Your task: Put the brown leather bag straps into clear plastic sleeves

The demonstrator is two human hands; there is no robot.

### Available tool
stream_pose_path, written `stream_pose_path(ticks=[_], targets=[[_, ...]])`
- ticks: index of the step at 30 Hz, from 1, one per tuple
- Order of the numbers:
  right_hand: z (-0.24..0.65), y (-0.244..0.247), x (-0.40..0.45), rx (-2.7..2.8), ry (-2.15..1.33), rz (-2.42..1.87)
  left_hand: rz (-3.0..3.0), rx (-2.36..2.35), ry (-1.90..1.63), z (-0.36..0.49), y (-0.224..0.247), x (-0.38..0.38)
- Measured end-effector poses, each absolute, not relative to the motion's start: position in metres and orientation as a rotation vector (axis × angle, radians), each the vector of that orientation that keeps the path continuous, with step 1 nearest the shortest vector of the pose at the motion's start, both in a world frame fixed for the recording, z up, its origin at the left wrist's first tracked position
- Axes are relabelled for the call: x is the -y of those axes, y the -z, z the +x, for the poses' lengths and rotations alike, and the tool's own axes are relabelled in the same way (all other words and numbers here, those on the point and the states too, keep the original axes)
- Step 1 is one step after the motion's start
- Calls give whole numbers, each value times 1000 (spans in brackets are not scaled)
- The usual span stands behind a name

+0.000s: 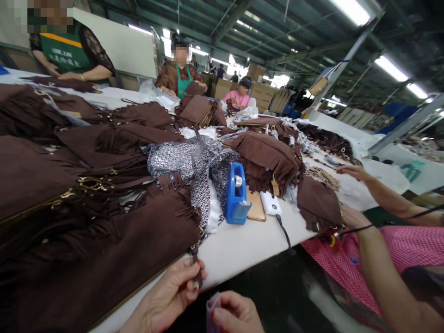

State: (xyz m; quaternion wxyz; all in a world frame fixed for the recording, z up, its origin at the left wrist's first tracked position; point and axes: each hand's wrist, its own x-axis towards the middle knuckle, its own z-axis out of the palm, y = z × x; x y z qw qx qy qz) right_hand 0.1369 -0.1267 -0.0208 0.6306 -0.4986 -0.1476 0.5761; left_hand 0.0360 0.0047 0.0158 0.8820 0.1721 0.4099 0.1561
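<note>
My left hand (176, 286) pinches a short brown strap (197, 270) that hangs from a gold clasp at the corner of a large brown fringed bag (138, 245). The bag lies flat along the table's near edge. Just right of it, my right hand (239, 312) grips a small translucent plastic piece (213, 310), perhaps a sleeve or tube, between thumb and fingers. Its lower end runs out of view. Both hands are close together at the table's edge. Beyond them stands a blue tape dispenser (237, 196).
Beside the dispenser lie a gold phone (255, 206) and a white power bank (271, 203) with a black cable. A patterned cloth (183, 159) and several brown bags (267, 155) cover the table. A co-worker's arms (374, 259) reach in from the right; other people sit across.
</note>
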Motion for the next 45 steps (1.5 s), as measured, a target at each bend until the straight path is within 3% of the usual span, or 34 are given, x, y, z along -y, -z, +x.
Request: stream_pose_path(ticks=[34, 37, 42, 45], targets=[[145, -1, 93, 466, -1285, -1590, 796, -896, -307, 52, -12, 11], [146, -1, 89, 421, -1289, -1589, 962, -974, -293, 44, -10, 9], [151, -3, 84, 392, -1332, -1575, 1538, -1146, -646, 28, -6, 1], [154, -9, 77, 377, -1334, -1634, 1642, -1122, -666, 24, -2, -3]])
